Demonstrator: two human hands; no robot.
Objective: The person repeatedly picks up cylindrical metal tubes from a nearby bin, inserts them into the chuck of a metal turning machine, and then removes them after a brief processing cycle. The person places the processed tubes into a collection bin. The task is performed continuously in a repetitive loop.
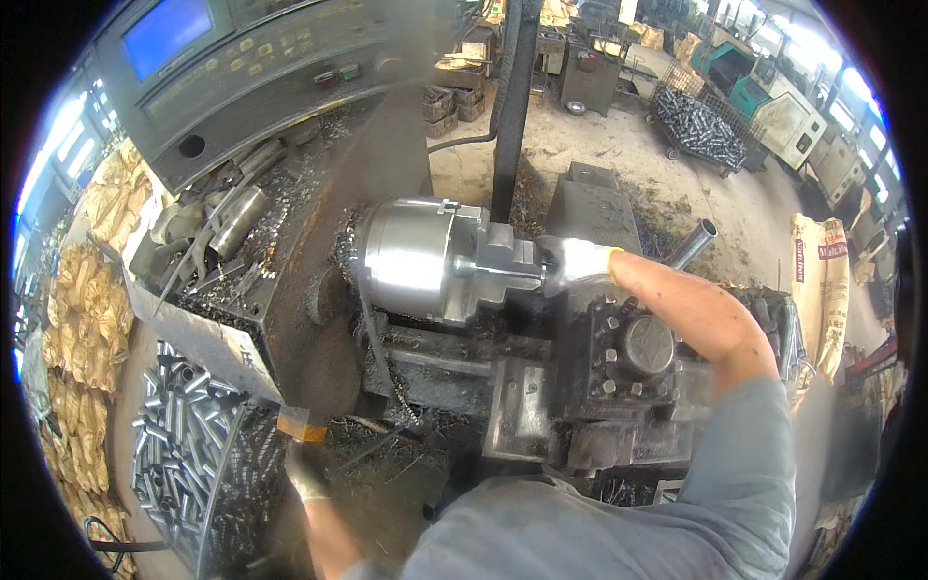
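A lathe chuck of bright metal, with stepped jaws, sits in the middle. My right hand, in a white glove, reaches across to the front of the jaws. Its fingers are closed there, and what they hold is hidden. Low on the left, my gloved left hand is blurred just below an orange block at the machine's edge; its fingers do not show clearly. A tool post with several bolts stands below my right forearm.
A bin of short metal tubes lies at lower left, near stacked brown sacks. The control panel overhangs the upper left. A metal pipe juts up beyond my right arm. A cart of metal parts stands farther back.
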